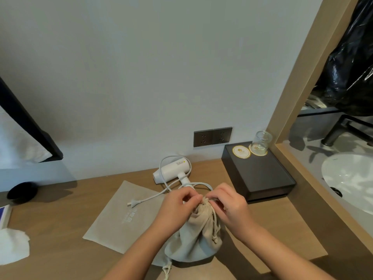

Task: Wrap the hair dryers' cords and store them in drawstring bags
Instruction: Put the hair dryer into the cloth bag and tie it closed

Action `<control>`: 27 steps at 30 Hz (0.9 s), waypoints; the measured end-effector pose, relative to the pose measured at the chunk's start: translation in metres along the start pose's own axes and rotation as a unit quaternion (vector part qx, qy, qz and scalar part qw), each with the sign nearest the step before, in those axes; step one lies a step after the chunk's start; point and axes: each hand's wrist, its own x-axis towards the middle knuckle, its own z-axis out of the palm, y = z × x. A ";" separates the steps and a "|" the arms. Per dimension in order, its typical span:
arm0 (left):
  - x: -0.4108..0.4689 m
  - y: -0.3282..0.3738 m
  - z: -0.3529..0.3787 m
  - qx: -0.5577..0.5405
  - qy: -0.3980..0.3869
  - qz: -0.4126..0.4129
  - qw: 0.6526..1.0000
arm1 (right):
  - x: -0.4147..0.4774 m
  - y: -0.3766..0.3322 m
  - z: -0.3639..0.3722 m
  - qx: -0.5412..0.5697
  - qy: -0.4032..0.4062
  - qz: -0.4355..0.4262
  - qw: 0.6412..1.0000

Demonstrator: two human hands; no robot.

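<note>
A bulging beige drawstring bag (pixel 194 239) stands on the wooden counter, its neck gathered tight. My left hand (pixel 177 207) pinches the neck from the left. My right hand (pixel 228 203) pinches it and the drawstring from the right; the cord ends hang down the bag's right side. Behind the hands lies a white hair dryer (pixel 173 171), its white cord (pixel 161 194) looping loose and its plug (pixel 133 203) resting on a flat empty beige bag (pixel 121 217). What fills the closed bag is hidden.
A dark box (pixel 262 178) with two round coasters and an upturned glass (pixel 260 143) stands at the right. Wall sockets (pixel 212 136) sit behind. A white sink (pixel 351 178) lies beyond a wooden divider. A black bowl (pixel 22 191) and white tissue (pixel 12 245) are at the left.
</note>
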 end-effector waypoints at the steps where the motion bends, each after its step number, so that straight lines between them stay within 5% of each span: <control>1: 0.002 -0.001 -0.001 -0.024 -0.007 -0.007 1.000 | -0.001 0.000 0.001 0.009 0.013 -0.016 1.000; 8: 0.010 0.001 -0.009 -0.059 -0.094 0.020 0.994 | -0.003 0.006 0.006 0.022 0.041 -0.049 0.998; 17: 0.009 -0.003 -0.008 0.072 -0.057 0.148 0.985 | -0.007 0.008 0.002 0.042 0.066 -0.046 0.996; 24: 0.012 -0.002 -0.022 0.318 0.006 0.301 0.899 | -0.012 0.007 0.002 0.046 0.061 -0.028 0.997; 27: 0.016 0.004 -0.023 0.252 -0.015 0.261 0.932 | -0.015 0.005 0.001 0.066 0.068 0.021 0.995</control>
